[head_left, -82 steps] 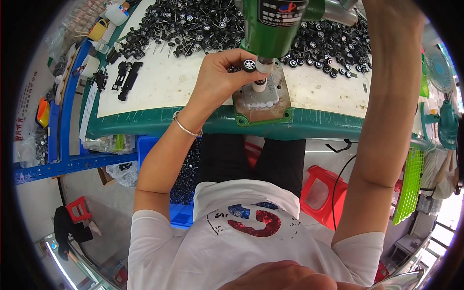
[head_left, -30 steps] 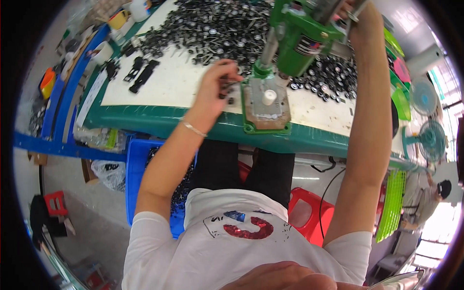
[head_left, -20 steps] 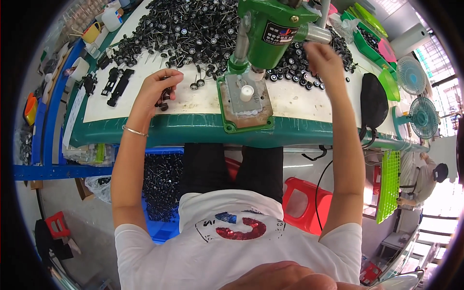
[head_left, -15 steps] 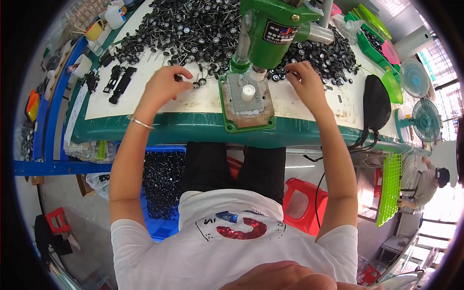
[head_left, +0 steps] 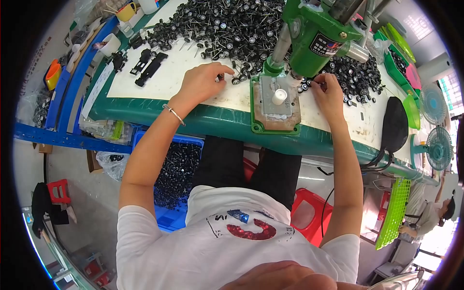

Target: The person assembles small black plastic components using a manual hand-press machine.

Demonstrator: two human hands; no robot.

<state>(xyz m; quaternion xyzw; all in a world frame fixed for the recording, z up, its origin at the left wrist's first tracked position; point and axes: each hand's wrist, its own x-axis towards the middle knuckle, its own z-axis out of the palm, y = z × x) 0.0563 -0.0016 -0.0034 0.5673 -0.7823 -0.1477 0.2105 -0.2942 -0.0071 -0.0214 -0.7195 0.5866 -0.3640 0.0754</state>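
My left hand (head_left: 204, 83) is over the white tabletop, left of a green press (head_left: 313, 44). Its fingers are curled, with a small dark piece partly showing between them that I cannot make out. Close to its fingertips lie small black wheels (head_left: 236, 81), some on thin metal axles. Right of the press, my right hand (head_left: 330, 99) has its fingers bent and drawn together beside more loose black wheels (head_left: 304, 87); what they hold, if anything, is hidden. A white round fixture (head_left: 279, 96) stands on the metal plate of the press base (head_left: 275, 126), untouched by either hand.
A large heap of wheels and axles (head_left: 227, 29) covers the back of the table. Black chassis-like parts (head_left: 151, 69) lie at left. At right are a black pouch-like object (head_left: 395, 124) and teal fans (head_left: 439, 147). A blue bin (head_left: 169, 220) of parts and a red stool (head_left: 311, 212) stand below.
The whole view has shifted, so the table and press appear farther right. My left hand is now closer to the press and the wheels beside it. My right hand's fingers have drawn closer together.
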